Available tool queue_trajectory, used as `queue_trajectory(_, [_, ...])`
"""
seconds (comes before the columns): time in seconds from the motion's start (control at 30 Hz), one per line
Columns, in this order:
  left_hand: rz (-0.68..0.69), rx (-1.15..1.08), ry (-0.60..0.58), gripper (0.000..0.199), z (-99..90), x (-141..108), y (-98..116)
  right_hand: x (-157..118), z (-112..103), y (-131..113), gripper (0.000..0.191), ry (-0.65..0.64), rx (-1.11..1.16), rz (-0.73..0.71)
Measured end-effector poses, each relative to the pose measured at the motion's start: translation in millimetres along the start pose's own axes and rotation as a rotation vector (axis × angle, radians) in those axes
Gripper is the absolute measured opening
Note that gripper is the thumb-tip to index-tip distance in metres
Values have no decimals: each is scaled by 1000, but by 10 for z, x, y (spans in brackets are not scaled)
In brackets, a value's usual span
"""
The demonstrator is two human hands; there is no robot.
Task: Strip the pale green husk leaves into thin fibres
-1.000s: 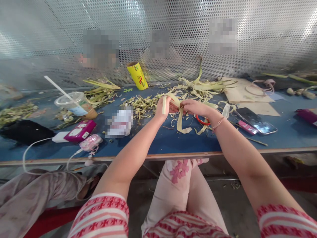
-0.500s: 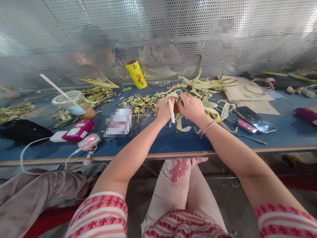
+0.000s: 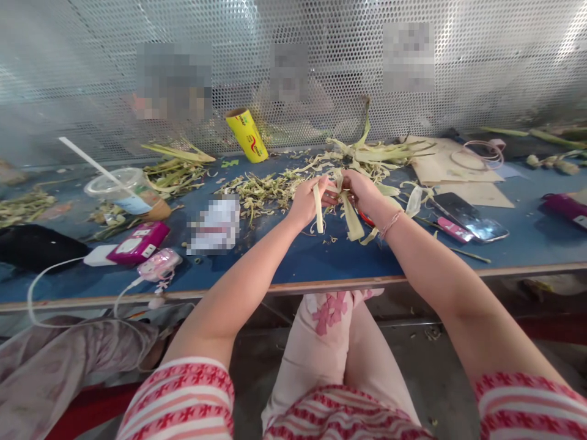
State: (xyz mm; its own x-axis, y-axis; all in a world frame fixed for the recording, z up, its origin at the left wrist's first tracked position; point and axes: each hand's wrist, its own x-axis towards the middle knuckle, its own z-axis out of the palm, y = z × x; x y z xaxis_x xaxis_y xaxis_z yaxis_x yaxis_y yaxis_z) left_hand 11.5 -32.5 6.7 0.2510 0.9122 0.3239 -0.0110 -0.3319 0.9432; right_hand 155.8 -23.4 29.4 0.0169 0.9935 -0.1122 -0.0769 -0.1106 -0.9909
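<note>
My left hand (image 3: 308, 200) is closed around a narrow, pale green leaf strip (image 3: 318, 211), whose end hangs down in front of the fingers. Close beside it, my right hand (image 3: 365, 192) pinches a wider, pale leaf strip (image 3: 352, 221) that dangles toward the table. Both hands meet above the blue table (image 3: 293, 266), and some fingertips are hidden behind the strips. A red curved piece (image 3: 365, 220) shows under my right hand; I cannot make out its kind. Behind my hands lies a heap of shredded plant trimmings (image 3: 263, 190).
Long leaf stalks (image 3: 383, 151) lie at the back, by a yellow cardboard tube (image 3: 247, 135) leaning on the perforated metal screen (image 3: 330, 36). Left are a plastic cup (image 3: 132, 189) with straw and a purple box (image 3: 139, 243); right, a phone (image 3: 472, 217). Another person's legs (image 3: 77, 360) show lower left.
My right hand has turned and moved slightly right, and the wider strip now hangs from it. The red piece shows farther right. My left hand keeps its narrow strip.
</note>
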Motion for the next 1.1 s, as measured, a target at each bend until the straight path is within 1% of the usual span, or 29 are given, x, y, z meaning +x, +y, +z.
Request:
queue_trajectory(0.1, [17,-57,43,61,-10,14,-17,4,-20,-30,31,-71,74,33])
queue_trajectory(0.3, [77,-175,118,59,-28,45,-23,-40,-29,-89,40,-116,130,-158])
queue_trajectory(0.43, [79,-242,150,58,-20,39,-6,-125,28,-94,44,-188,144,-186])
queue_trajectory(0.5, [78,-244,158,56,-10,39,-4,-168,58,-89,42,-228,136,-201])
queue_trajectory(0.6, [92,-205,191,55,7,43,-6,-205,93,-77,32,-262,103,-256])
queue_trajectory(0.7, [107,-137,236,52,18,38,-1,-197,121,-63,26,-227,90,-297])
queue_trajectory(0.87, [108,-57,177,39,13,18,20,-137,136,-32,31,-161,66,-306])
queue_trajectory(1.0, [71,-31,207,34,-13,37,3,-135,96,-27,33,-72,14,-311])
queue_trajectory(1.1, [88,22,211,32,-22,53,-14,-164,73,-41,32,-62,11,-298])
